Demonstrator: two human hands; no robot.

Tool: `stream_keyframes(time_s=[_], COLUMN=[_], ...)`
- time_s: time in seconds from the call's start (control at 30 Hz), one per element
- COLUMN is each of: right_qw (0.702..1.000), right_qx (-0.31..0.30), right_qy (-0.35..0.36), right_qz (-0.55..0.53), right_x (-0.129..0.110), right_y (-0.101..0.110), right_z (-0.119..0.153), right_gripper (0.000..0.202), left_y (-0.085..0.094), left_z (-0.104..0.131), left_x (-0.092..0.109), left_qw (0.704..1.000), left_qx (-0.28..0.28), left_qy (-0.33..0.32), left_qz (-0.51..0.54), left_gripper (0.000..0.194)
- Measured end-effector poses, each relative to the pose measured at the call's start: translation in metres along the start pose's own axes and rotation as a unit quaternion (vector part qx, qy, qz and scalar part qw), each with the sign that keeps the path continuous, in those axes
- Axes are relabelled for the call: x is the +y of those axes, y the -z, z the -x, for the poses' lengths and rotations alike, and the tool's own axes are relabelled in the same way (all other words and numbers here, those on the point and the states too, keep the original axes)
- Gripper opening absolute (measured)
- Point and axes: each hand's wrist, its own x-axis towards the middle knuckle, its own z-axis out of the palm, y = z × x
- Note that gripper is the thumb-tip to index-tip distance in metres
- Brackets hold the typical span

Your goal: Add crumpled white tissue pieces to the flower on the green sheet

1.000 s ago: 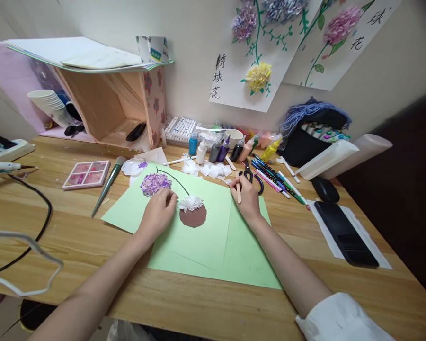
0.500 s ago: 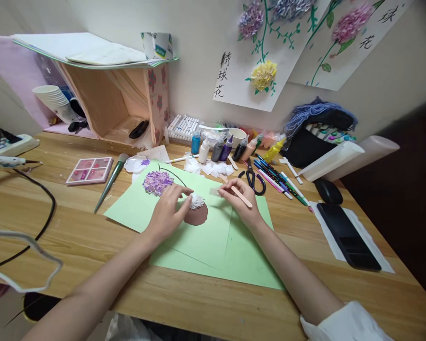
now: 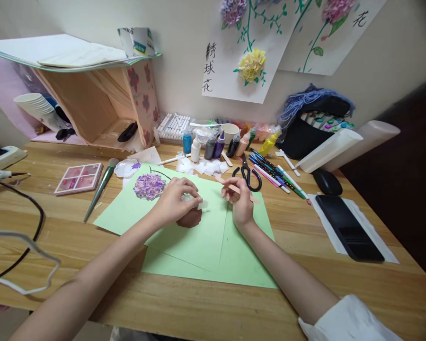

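Wooden table (image 3: 184,308) here, pale green paper sheets (image 3: 199,248) spread on it. Left hand (image 3: 175,201) is nearly closed, thumb and fingertips pinching a small white paper scrap (image 3: 203,204) by the brown round shape (image 3: 190,219) on the paper. Right hand (image 3: 242,206) is half curled — it's got a flat wooden stick (image 3: 233,188). Fluffy purple flower (image 3: 149,186) sits left of that — black-handled scissors (image 3: 246,171) lie just beyond the right hand.

The wooden table (image 3: 184,303) bears green paper (image 3: 206,246); left of this paper lies a brush (image 3: 101,189), right of it a phone (image 3: 350,227), behind it probably paper scraps (image 3: 202,166).
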Motion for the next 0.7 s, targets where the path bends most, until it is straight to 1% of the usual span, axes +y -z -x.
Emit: stream_keyframes(time_s=[0.07,0.13,0.23,0.33,0.47,0.7], right_qw=[1.0,0.999,0.994,0.988,0.981,0.973], right_qx=[-0.013,-0.047,-0.098,-0.135,-0.157,-0.178], right_qy=[-0.004,-0.026,-0.045,-0.044,-0.047,-0.045], right_qz=[-0.004,0.0,0.028,0.065,0.104,0.136], right_x=[0.0,-0.001,-0.002,-0.001,0.001,-0.004], right_y=[0.001,0.001,0.001,0.0,-0.002,-0.005], right_z=[0.001,0.004,0.009,0.012,0.012,0.011], right_gripper=[0.051,0.057,0.06,0.058,0.056,0.056], left_y=[-0.001,-0.003,-0.005,-0.005,-0.005,-0.003], left_z=[-0.003,-0.007,-0.013,-0.016,-0.017,-0.016], left_x=[-0.002,-0.005,-0.008,-0.009,-0.008,-0.008], left_qw=[1.0,0.999,0.996,0.995,0.994,0.994], left_qx=[-0.007,-0.003,0.006,0.01,0.008,-0.004], left_qy=[0.013,0.017,0.012,0.005,-0.003,0.008], left_qz=[-0.02,-0.049,-0.087,-0.104,-0.112,-0.108], left_gripper=[0.015,0.016,0.017,0.017,0.016,0.017])
